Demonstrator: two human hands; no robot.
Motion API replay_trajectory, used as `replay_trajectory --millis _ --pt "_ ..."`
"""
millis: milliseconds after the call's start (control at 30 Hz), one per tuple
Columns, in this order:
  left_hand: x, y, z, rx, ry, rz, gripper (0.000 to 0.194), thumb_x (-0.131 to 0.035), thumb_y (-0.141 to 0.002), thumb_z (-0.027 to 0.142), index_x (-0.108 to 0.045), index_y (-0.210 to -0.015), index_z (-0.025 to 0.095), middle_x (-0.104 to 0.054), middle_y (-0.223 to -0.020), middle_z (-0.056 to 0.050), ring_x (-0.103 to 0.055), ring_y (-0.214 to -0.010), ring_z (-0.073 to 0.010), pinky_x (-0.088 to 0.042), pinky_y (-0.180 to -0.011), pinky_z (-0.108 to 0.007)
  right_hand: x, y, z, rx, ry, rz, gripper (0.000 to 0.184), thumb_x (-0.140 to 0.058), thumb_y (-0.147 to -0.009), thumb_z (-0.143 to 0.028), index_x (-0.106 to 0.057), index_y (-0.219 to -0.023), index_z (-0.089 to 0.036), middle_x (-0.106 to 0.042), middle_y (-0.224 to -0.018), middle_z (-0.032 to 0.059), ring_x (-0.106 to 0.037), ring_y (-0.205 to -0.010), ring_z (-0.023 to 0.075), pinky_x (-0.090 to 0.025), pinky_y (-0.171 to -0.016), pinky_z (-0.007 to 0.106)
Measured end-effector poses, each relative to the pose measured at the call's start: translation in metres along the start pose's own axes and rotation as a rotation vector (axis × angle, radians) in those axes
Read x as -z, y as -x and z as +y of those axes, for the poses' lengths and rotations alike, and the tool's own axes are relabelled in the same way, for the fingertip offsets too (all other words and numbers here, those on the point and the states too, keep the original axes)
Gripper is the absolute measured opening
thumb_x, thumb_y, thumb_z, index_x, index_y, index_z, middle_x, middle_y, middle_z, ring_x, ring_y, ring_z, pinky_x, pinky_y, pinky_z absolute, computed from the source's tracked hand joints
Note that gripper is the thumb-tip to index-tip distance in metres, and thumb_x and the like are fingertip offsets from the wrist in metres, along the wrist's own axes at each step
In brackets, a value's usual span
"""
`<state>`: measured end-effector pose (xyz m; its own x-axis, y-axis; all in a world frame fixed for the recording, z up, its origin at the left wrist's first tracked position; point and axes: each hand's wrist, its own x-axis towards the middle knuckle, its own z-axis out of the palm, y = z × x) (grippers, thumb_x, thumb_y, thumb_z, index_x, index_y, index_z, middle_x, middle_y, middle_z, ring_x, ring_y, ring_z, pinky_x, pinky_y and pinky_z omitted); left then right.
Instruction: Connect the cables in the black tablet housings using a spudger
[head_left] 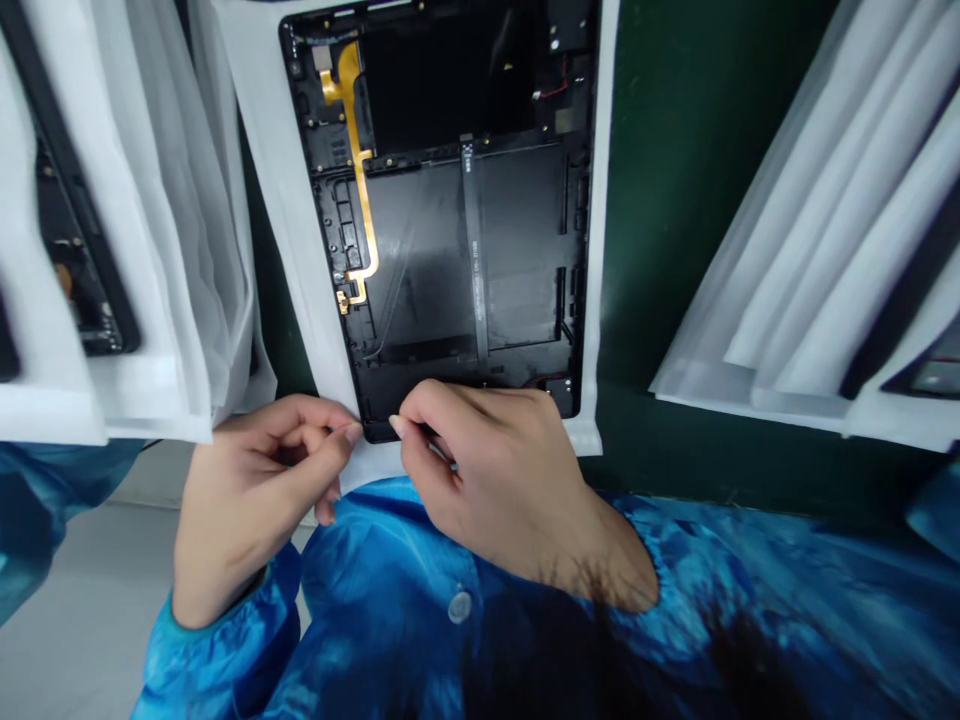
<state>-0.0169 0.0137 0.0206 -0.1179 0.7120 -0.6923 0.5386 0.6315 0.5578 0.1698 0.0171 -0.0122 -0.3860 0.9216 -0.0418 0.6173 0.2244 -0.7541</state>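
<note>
An opened black tablet frame (450,240) lies on a white foam sheet (262,200) over the green table. A gold flex cable (358,170) runs down its left side and a black ribbon strip (474,250) crosses its middle. My left hand (255,490) is curled and pinches the frame's near left corner together with the foam edge. My right hand (502,480) rests on the frame's near edge, fingers pressed together around a thin tool whose tip I cannot see clearly. Blue sleeves cover both wrists.
A stack of white foam sheets with another black device (82,270) lies at the left. More fanned foam sheets (825,260) lie at the right. The green table (675,200) shows between them. My blue coat fills the bottom.
</note>
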Motion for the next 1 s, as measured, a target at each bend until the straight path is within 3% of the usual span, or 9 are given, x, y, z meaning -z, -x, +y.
replay_trajectory --millis 133,267,367,567,700,1000 --pt "0.0 0.0 -0.001 -0.025 0.031 -0.003 0.018 -0.07 -0.081 0.038 -0.07 -0.08 0.02 -0.055 -0.046 0.007 -0.05 -0.038 -0.0065 -0.041 -0.041 -0.014 0.005 -0.001 0.004 -0.004 -0.076 -0.04 0.023 -0.049 -0.096 -0.019 -0.059 -0.076 -0.017 -0.058 -0.061 -0.0049 -0.046 -0.052 0.0077 -0.028 -0.053 0.026" --pt "0.001 0.0 -0.001 -0.032 0.067 -0.016 0.018 -0.069 -0.082 0.037 -0.069 -0.079 0.02 -0.055 -0.045 0.008 -0.05 -0.036 -0.0062 -0.04 -0.041 -0.014 0.016 -0.003 0.01 -0.084 -0.285 -0.14 0.014 -0.055 -0.098 -0.025 -0.063 -0.087 -0.019 -0.067 -0.072 -0.005 -0.058 -0.061 0.0078 -0.036 -0.057 0.022" --pt "0.001 0.0 0.0 -0.023 0.071 -0.033 0.015 -0.068 -0.081 0.034 -0.069 -0.08 0.02 -0.054 -0.046 0.008 -0.051 -0.037 -0.0061 -0.041 -0.042 -0.014 0.019 -0.001 0.01 -0.115 -0.352 -0.127 0.014 -0.061 -0.097 -0.029 -0.063 -0.087 -0.02 -0.068 -0.073 -0.0059 -0.06 -0.062 0.0064 -0.039 -0.058 0.019" --pt "0.003 -0.001 0.0 -0.023 0.095 -0.053 0.019 -0.068 -0.08 0.038 -0.068 -0.078 0.019 -0.053 -0.046 0.008 -0.051 -0.036 -0.0069 -0.042 -0.043 -0.016 0.019 0.008 0.001 0.04 -0.078 -0.182 0.019 -0.049 -0.102 -0.03 -0.064 -0.094 -0.021 -0.064 -0.07 -0.0037 -0.057 -0.061 0.0099 -0.038 -0.058 0.025" --pt "0.004 -0.001 -0.004 -0.04 0.105 -0.071 0.02 -0.068 -0.08 0.039 -0.068 -0.078 0.019 -0.053 -0.045 0.009 -0.051 -0.036 -0.0066 -0.041 -0.043 -0.015 0.024 0.005 -0.007 0.108 0.095 -0.251 0.025 -0.041 -0.101 -0.019 -0.062 -0.087 -0.018 -0.061 -0.069 -0.0002 -0.053 -0.061 0.0135 -0.036 -0.057 0.028" --pt "0.005 -0.003 -0.006 -0.063 0.129 -0.086 0.016 -0.065 -0.081 0.037 -0.068 -0.077 0.021 -0.055 -0.044 0.008 -0.051 -0.036 -0.0082 -0.042 -0.043 -0.017 0.024 -0.014 -0.01 -0.089 0.102 -0.28 0.026 -0.052 -0.1 -0.033 -0.064 -0.081 -0.019 -0.063 -0.066 -0.0024 -0.055 -0.057 0.0111 -0.027 -0.053 0.027"
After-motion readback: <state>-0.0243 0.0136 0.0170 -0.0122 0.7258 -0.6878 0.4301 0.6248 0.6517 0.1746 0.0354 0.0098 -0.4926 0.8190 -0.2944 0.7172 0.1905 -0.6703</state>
